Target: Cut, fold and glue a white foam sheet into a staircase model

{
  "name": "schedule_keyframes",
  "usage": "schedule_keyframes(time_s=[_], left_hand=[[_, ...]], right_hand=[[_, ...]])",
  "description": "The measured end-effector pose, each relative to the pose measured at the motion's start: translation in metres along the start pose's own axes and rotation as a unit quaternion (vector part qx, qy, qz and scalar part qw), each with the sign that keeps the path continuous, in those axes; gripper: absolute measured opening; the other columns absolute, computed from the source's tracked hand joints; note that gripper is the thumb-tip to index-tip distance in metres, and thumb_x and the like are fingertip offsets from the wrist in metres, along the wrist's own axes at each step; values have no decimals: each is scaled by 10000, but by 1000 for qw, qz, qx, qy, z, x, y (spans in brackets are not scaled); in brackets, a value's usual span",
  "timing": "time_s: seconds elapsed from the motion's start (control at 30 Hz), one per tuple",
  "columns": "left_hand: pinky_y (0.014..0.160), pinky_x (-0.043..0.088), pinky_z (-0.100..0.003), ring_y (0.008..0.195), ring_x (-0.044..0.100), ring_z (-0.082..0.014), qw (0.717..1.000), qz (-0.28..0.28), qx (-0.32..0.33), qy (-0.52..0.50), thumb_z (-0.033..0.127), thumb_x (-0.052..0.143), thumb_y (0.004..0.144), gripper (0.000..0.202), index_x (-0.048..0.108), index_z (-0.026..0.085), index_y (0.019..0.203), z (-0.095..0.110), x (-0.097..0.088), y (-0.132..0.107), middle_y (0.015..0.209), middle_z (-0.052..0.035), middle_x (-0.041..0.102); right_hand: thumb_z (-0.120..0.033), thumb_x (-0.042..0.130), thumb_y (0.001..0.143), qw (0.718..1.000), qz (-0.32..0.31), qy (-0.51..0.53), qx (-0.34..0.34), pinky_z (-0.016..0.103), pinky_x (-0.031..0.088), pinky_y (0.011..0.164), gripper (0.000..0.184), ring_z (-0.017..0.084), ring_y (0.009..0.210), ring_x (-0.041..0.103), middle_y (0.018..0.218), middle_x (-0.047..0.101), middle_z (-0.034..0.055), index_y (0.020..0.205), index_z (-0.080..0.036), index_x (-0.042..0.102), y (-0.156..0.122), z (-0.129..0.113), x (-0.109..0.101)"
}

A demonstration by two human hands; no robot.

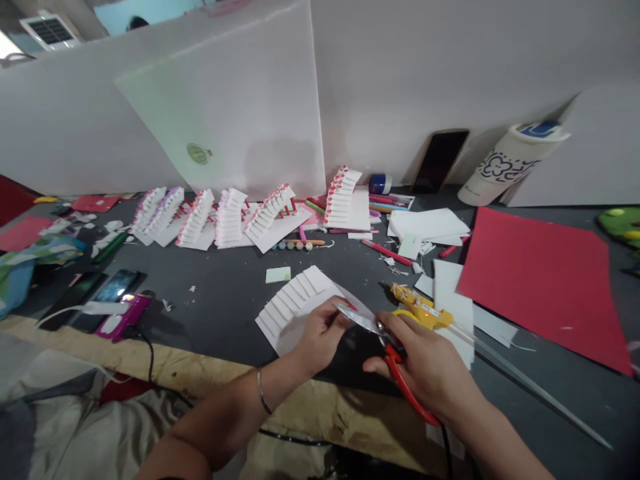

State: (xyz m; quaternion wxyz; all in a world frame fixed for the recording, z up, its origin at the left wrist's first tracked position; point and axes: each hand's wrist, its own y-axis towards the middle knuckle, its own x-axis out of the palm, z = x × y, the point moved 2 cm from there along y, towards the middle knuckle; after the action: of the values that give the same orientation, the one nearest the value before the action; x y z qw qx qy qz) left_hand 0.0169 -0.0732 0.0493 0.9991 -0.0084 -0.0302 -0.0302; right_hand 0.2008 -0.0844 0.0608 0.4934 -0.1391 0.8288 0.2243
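Observation:
My right hand [425, 360] grips a pair of scissors [397, 380] with red handles, its metal blades pointing left toward my other hand. At the blade tips, the fingers of my left hand [323, 333] are pinched together. A small red spot shows there, but I cannot make out what the fingers hold. Just beyond my left wrist lies a white paper staircase [287, 303] with plain folded steps on a white base. Close behind my right hand rests a yellow glue gun [423, 307], with a long clear glue stick [530, 383] reaching out to the right.
Several decorated paper staircases [230, 220] stand along the back, another [343, 200] farther right. Red paper [540, 280], white sheets [427, 225], pens [387, 252] and scraps lie right. A tumbler [505, 167] and phone [440, 160] lean on the wall. A purple power adapter [123, 319] sits left.

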Motion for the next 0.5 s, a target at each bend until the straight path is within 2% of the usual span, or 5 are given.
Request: schedule_keyframes(time_s=[0.07,0.37,0.5], left_hand=[[696,417,-288,694,492,-171,1000,-7,-1,3,581,614,837,380,616,215,737,1,1,-2,721,-10,559],[724,440,-290,728,537,-176,999,-22,32,0,580,566,881,398,656,205,784,1,3,-5,785,-36,614],[743,442,-299,747,539,-182,999,-26,20,9,580,583,873,397,660,196,809,3,3,-3,777,-34,614]], right_hand=[[-598,614,852,1000,-1,9,-6,319,515,583,481,244,727,699,899,697,79,1148,-219,602,0,0,1],[-550,537,924,998,30,56,-5,306,537,614,391,225,723,704,893,717,87,1124,-221,609,-4,-1,5],[-582,516,928,996,36,79,0,274,518,557,407,193,606,668,746,696,47,1080,-224,632,-5,0,3]])
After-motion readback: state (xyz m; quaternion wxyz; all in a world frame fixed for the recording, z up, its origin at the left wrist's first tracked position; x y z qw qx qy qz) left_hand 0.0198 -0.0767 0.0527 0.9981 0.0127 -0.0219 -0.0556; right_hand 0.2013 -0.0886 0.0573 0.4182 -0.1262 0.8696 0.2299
